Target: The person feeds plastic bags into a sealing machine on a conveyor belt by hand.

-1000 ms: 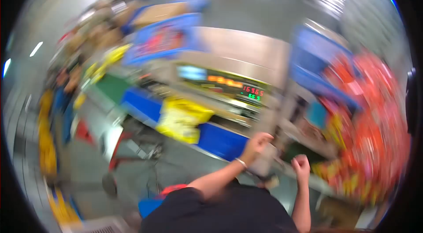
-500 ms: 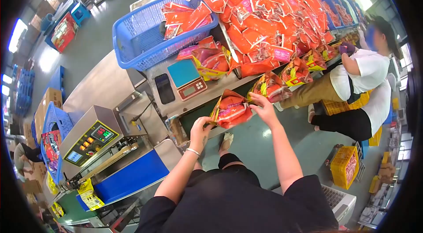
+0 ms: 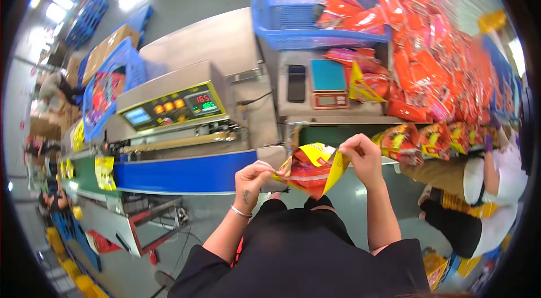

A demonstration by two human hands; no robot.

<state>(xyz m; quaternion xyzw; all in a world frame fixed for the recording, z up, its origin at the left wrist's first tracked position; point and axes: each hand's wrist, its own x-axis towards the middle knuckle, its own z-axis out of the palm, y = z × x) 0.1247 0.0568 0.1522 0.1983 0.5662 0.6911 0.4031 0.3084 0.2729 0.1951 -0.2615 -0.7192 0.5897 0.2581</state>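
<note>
A yellow and red packaging bag (image 3: 314, 169) with red packets inside is stretched between my two hands, just in front of my body. My left hand (image 3: 252, 180) pinches its left upper edge. At the opposite edge, my right hand (image 3: 362, 157) grips the yellow film between thumb and fingers. The bag's mouth is spread and tilted. Left of it stands the band sealer's control box (image 3: 172, 107) with lit red and green digits, above a blue conveyor belt (image 3: 183, 173). Beyond the bag are a digital scale (image 3: 329, 85) and a dark phone (image 3: 296, 84).
A large heap of red packets (image 3: 434, 55) lies at the back right, beside a blue basket (image 3: 282, 33). Several filled bags (image 3: 400, 143) line the right edge. A co-worker (image 3: 479, 179) is on the right. One sealed yellow bag (image 3: 105, 173) lies on the belt's left end.
My view has turned left toward the sealer. The bag is now beside the belt's right end, its yellow edges pulled apart, and my right hand has closed on its edge.
</note>
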